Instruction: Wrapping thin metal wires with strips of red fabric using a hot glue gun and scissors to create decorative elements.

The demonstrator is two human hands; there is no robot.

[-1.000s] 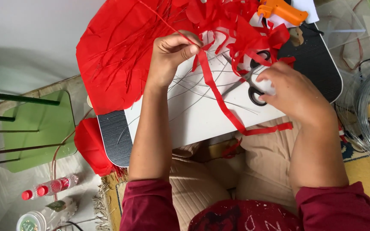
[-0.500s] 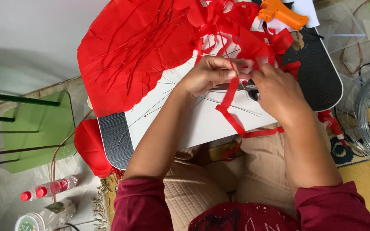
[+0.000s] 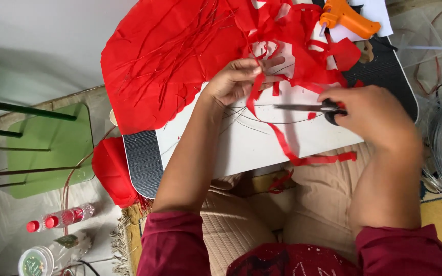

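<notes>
Red crepe-paper strip [image 3: 262,110] hangs pinched in the closed left hand [image 3: 234,82], trailing onto the white board surface [image 3: 221,148]; keeping it taut there should help. Right of it, black-handled scissors [image 3: 308,108] sit gripped in the right hand [image 3: 374,115], blades nearly shut.

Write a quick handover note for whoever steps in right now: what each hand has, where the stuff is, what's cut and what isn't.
Left hand: pinching a red paper strip near its top.
Right hand: holding black scissors, blades pointing left toward the strip.
Layout: white board on the lap; large red paper sheet at upper left; orange glue gun at top right.
Done: several strips and cutouts already made.
Left: the big sheet is mostly uncut; the held strip hangs uncut at the blades.
</notes>
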